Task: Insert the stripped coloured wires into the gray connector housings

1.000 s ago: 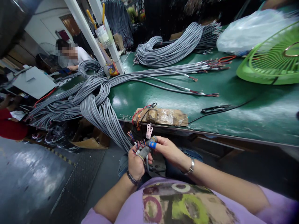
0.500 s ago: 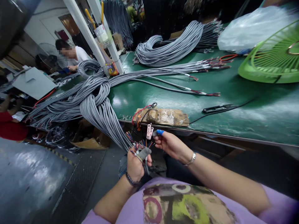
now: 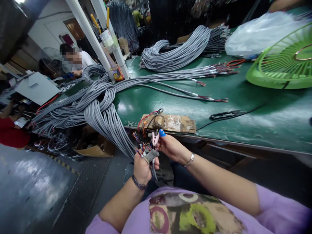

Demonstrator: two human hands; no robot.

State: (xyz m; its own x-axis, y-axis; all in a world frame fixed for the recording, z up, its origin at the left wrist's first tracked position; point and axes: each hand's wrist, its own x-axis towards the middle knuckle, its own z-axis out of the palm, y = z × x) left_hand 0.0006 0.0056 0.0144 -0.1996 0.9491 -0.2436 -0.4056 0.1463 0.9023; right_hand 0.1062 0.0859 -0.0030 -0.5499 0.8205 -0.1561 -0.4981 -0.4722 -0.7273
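My left hand [image 3: 142,167] is closed around the ends of grey multi-core cables [image 3: 122,143]. Thin coloured wires [image 3: 146,145] fan out above its thumb, which wears a grey finger cover. Just to the right, my right hand [image 3: 170,146] is at a pink clip [image 3: 155,138] by the table's edge. Its blue-wrapped thumb points up, apart from a grey-covered finger partly hidden behind the clip. Whether the hand touches the clip or the wires is unclear. A worn wooden block [image 3: 168,123] with red and black leads lies just beyond the clip.
The cables drape from a green table [image 3: 136,107] with more cable coils [image 3: 177,52] at the back. A black tool [image 3: 225,114], a green fan [image 3: 280,68] and a plastic bag [image 3: 258,35] are to the right. A white post [image 3: 92,35] stands left; a person [image 3: 85,58] sits beyond.
My right hand has moved left to the pink clip, and its thumb and covered finger have parted. My left hand still holds the cables, nearly in place.
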